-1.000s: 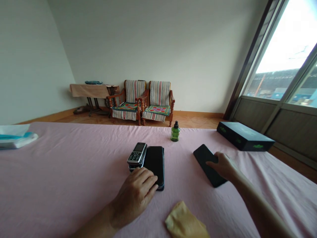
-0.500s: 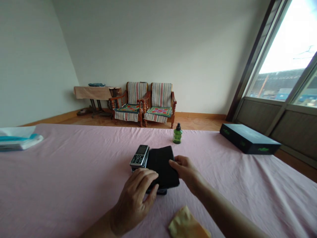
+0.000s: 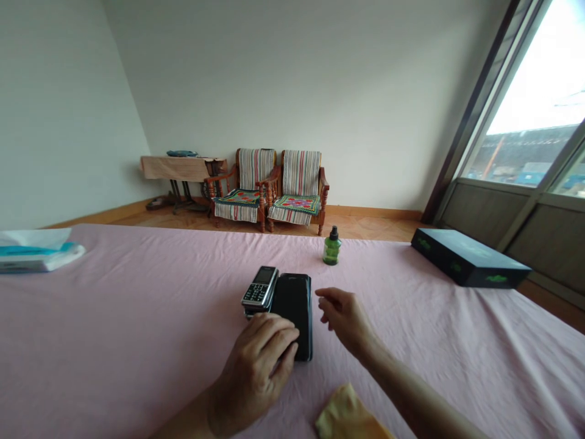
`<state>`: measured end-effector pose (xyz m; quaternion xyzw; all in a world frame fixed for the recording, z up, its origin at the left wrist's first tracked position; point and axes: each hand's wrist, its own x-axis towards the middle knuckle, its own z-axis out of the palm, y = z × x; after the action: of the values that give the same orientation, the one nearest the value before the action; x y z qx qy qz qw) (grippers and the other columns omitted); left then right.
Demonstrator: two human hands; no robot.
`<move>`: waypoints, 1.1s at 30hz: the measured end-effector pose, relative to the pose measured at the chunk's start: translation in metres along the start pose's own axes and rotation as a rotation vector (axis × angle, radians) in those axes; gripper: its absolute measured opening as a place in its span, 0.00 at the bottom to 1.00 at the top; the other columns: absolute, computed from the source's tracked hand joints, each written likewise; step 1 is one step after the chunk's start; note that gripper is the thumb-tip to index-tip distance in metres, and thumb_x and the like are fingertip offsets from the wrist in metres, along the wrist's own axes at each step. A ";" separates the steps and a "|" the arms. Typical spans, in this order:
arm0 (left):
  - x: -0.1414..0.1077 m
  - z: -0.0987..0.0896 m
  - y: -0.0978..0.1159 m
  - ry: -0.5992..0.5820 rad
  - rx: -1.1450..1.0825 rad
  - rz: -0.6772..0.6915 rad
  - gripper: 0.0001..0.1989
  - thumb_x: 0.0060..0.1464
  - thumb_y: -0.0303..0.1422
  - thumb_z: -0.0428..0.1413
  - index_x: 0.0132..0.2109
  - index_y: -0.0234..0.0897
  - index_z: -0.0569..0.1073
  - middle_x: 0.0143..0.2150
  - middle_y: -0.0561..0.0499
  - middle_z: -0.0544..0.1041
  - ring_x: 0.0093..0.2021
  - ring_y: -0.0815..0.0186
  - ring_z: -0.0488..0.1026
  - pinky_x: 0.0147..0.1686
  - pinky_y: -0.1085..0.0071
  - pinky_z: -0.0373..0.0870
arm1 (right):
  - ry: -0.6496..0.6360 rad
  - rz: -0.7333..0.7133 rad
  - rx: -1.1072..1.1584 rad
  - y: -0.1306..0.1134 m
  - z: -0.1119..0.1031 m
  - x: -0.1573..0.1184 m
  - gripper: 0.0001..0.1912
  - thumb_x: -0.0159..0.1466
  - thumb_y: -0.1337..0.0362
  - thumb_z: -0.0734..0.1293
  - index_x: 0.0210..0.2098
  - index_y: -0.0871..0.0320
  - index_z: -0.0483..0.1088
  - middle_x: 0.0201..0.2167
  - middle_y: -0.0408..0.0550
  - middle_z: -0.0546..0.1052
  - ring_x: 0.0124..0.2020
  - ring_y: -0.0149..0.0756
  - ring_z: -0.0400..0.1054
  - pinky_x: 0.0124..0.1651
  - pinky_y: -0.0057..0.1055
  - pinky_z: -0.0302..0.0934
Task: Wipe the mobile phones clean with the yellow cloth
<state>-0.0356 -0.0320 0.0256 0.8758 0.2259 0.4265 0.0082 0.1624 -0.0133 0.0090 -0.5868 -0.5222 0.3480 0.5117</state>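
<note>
A black smartphone (image 3: pixel 292 299) lies flat on the pink cloth with its dark screen up, and a dark edge shows under it. Over its lower left part my left hand (image 3: pixel 258 366) rests, fingers curled together and touching it; the fingertips partly cover the screen. To the left of the smartphone, and close against it, is a silver and black keypad phone (image 3: pixel 260 286) on top of another dark, flat item. My right hand (image 3: pixel 345 314) hovers just right of the smartphone, empty, with its fingers loosely bent and apart.
A green bottle (image 3: pixel 331 246) with a black cap stands beyond the phones. A yellow cloth (image 3: pixel 350 414) lies at the near edge. The pink cloth (image 3: pixel 137 317) also bears a black box (image 3: pixel 470 259) at right and a white and blue packet (image 3: pixel 39 253) at left.
The black cover that my right hand held raised over the phone no longer hides the screen. My right hand has let go. The view has shifted slightly.
</note>
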 end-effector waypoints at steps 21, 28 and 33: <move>0.007 -0.007 -0.012 -0.298 0.174 0.148 0.12 0.60 0.24 0.53 0.51 0.36 0.71 0.43 0.46 0.75 0.44 0.59 0.72 0.46 0.60 0.71 | 0.069 -0.066 -0.129 0.036 -0.023 -0.027 0.15 0.61 0.56 0.63 0.34 0.57 0.78 0.24 0.47 0.76 0.22 0.35 0.68 0.24 0.29 0.61; 0.001 -0.001 -0.021 -0.263 0.161 0.123 0.12 0.63 0.28 0.53 0.53 0.37 0.71 0.46 0.44 0.74 0.47 0.57 0.71 0.46 0.58 0.73 | 0.077 -0.112 -0.111 0.026 -0.018 0.011 0.19 0.61 0.56 0.62 0.42 0.64 0.75 0.31 0.53 0.78 0.30 0.39 0.73 0.32 0.33 0.66; 0.001 -0.003 -0.026 -0.272 0.166 0.132 0.16 0.62 0.35 0.55 0.55 0.37 0.71 0.47 0.42 0.74 0.48 0.56 0.71 0.47 0.56 0.73 | -0.035 -0.206 -0.098 0.010 0.001 0.053 0.21 0.66 0.56 0.59 0.51 0.63 0.70 0.49 0.56 0.75 0.49 0.43 0.70 0.50 0.36 0.64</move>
<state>-0.0475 -0.0090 0.0226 0.9360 0.1994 0.2834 -0.0618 0.1756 0.0393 0.0058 -0.5482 -0.6051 0.2775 0.5063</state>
